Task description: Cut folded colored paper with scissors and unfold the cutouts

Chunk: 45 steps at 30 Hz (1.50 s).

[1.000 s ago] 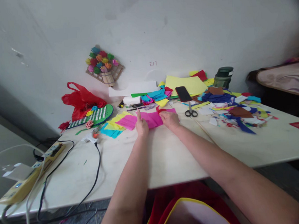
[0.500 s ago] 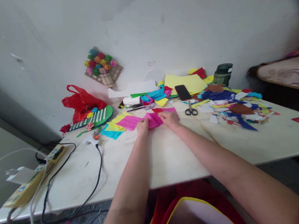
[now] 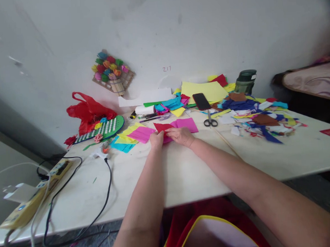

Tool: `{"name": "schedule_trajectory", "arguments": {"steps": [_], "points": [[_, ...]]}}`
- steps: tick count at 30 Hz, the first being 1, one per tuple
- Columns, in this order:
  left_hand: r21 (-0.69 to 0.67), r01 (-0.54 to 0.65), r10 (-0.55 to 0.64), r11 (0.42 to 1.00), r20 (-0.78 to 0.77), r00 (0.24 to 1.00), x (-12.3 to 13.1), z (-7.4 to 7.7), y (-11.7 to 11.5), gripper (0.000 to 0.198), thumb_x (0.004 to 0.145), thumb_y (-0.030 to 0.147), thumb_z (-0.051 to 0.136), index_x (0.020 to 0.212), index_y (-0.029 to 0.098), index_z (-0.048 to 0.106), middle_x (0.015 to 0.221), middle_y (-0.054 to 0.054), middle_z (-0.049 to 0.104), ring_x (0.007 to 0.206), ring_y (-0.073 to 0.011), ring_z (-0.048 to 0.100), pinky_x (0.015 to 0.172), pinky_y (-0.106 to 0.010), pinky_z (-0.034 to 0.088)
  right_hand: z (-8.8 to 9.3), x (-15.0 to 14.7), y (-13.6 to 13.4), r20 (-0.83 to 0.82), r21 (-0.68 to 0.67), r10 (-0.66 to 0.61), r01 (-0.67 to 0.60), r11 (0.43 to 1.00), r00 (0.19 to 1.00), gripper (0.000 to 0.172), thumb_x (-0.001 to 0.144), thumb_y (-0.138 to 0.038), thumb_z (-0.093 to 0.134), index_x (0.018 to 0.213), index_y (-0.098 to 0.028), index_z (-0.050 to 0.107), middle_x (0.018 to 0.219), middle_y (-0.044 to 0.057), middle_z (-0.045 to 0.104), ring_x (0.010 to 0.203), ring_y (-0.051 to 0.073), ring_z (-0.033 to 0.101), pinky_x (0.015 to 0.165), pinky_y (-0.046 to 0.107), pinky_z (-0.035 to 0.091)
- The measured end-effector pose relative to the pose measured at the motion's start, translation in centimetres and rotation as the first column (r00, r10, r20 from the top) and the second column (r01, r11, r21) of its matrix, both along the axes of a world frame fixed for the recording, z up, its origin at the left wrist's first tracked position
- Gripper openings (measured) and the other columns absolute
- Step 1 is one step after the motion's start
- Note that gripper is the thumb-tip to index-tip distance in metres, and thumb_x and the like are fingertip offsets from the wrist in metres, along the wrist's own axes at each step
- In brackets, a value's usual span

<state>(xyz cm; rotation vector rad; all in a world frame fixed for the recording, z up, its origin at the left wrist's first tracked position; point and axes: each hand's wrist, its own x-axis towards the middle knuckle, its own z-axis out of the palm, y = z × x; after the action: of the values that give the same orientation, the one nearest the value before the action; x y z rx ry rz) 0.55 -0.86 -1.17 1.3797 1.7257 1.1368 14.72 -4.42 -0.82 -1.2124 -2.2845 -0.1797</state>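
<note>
Two hands work at the middle of the table, one red paper between them: the left hand pinches its near left edge and the right hand grips its near right edge, so the sheet lies just beyond the fingertips, partly lifted. Two pink sheets flank it, one on each side. Farther right I count one pair of scissors, one phone and one green bottle, with a single red bag off to the left.
</note>
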Motion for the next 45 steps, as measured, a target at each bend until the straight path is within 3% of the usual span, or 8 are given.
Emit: {"name": "schedule_trajectory", "arguments": {"steps": [4, 10, 17, 23, 29, 35, 39, 45], "points": [[0.016, -0.025, 0.024, 1.000, 0.028, 0.999, 0.0, 0.2, -0.3, 0.021, 0.074, 0.026, 0.054, 0.082, 0.013, 0.068, 0.084, -0.011, 0.069, 0.082, -0.0217, 0.064, 0.071, -0.027, 0.047, 0.1, 0.8, 0.3, -0.125, 0.014, -0.181, 0.184, 0.983, 0.976, 0.038, 0.090, -0.030, 0.041, 0.124, -0.023, 0.056, 0.121, 0.004, 0.061, 0.102, 0.020, 0.060, 0.082, 0.030, 0.046], [0.006, -0.083, 0.082, 0.997, 0.041, 0.996, -0.1, 0.6, -0.6, 0.024, 0.072, 0.026, 0.052, 0.081, 0.011, 0.068, 0.080, -0.012, 0.069, 0.082, -0.0242, 0.064, 0.072, -0.030, 0.047, 0.0, 4.0, 1.5, -0.141, -0.121, -0.560, 0.547, 0.828, 0.817, 0.041, 0.086, -0.031, 0.042, 0.125, -0.024, 0.053, 0.119, 0.006, 0.061, 0.101, 0.023, 0.058, 0.081, 0.032, 0.044], [0.068, -0.078, 0.078, 0.995, -0.002, 0.997, -0.2, 0.7, -1.1, 0.023, 0.073, 0.027, 0.050, 0.077, 0.013, 0.068, 0.076, -0.010, 0.068, 0.078, -0.0229, 0.063, 0.070, -0.029, 0.047, 0.1, 3.4, 1.6, 0.106, -0.217, -0.506, 0.517, 0.828, 0.856, 0.070, 0.075, -0.049, 0.055, 0.137, -0.019, 0.039, 0.130, 0.015, 0.049, 0.116, 0.030, 0.046, 0.094, 0.038, 0.036], [0.088, -0.095, 0.100, 0.992, -0.063, 0.993, -0.3, 0.9, -1.3, 0.022, 0.072, 0.027, 0.050, 0.075, 0.014, 0.068, 0.071, -0.009, 0.066, 0.077, -0.0233, 0.062, 0.070, -0.030, 0.046, 0.3, 3.3, 1.4, 0.199, -0.232, -0.489, 0.526, 0.818, 0.849, 0.056, 0.078, -0.034, 0.050, 0.132, -0.018, 0.046, 0.118, 0.015, 0.058, 0.108, 0.030, 0.052, 0.087, 0.038, 0.040], [0.090, -0.101, 0.104, 0.991, -0.037, 0.994, -0.3, 0.7, -1.1, 0.021, 0.071, 0.026, 0.050, 0.073, 0.015, 0.067, 0.069, -0.008, 0.066, 0.077, -0.0231, 0.062, 0.070, -0.029, 0.046, 0.8, 4.0, 1.4, 0.090, -0.242, -0.594, 0.596, 0.766, 0.800, 0.043, 0.085, -0.025, 0.040, 0.126, -0.021, 0.052, 0.107, 0.012, 0.065, 0.097, 0.024, 0.060, 0.079, 0.032, 0.043], [0.106, -0.104, 0.113, 0.989, -0.080, 0.990, -0.5, 0.6, -1.1, 0.021, 0.070, 0.029, 0.052, 0.072, 0.014, 0.067, 0.069, -0.009, 0.066, 0.076, -0.0233, 0.062, 0.070, -0.029, 0.046, 1.2, 6.3, 1.8, -0.216, -0.233, -0.761, 0.725, 0.648, 0.611, 0.042, 0.087, -0.019, 0.033, 0.124, -0.018, 0.053, 0.100, 0.012, 0.067, 0.094, 0.025, 0.060, 0.079, 0.033, 0.043], [0.097, -0.097, 0.101, 0.991, -0.042, 0.994, -0.3, 1.0, -1.5, 0.020, 0.069, 0.027, 0.054, 0.074, 0.015, 0.068, 0.069, -0.007, 0.066, 0.075, -0.0221, 0.063, 0.067, -0.027, 0.046, 0.7, 8.3, 2.2, -0.318, -0.257, -0.781, 0.745, 0.616, 0.537, 0.045, 0.082, -0.013, 0.034, 0.122, -0.017, 0.056, 0.110, 0.010, 0.062, 0.100, 0.024, 0.056, 0.082, 0.032, 0.042], [0.060, -0.101, 0.103, 0.993, -0.048, 0.993, 0.0, 1.9, -2.1, 0.017, 0.070, 0.025, 0.055, 0.074, 0.014, 0.067, 0.065, -0.007, 0.065, 0.073, -0.0219, 0.062, 0.064, -0.027, 0.046, -0.2, 9.5, 2.6, -0.276, -0.249, -0.801, 0.766, 0.593, 0.531, 0.042, 0.076, -0.014, 0.039, 0.110, -0.019, 0.063, 0.129, 0.008, 0.047, 0.106, 0.023, 0.049, 0.088, 0.031, 0.039]]}}
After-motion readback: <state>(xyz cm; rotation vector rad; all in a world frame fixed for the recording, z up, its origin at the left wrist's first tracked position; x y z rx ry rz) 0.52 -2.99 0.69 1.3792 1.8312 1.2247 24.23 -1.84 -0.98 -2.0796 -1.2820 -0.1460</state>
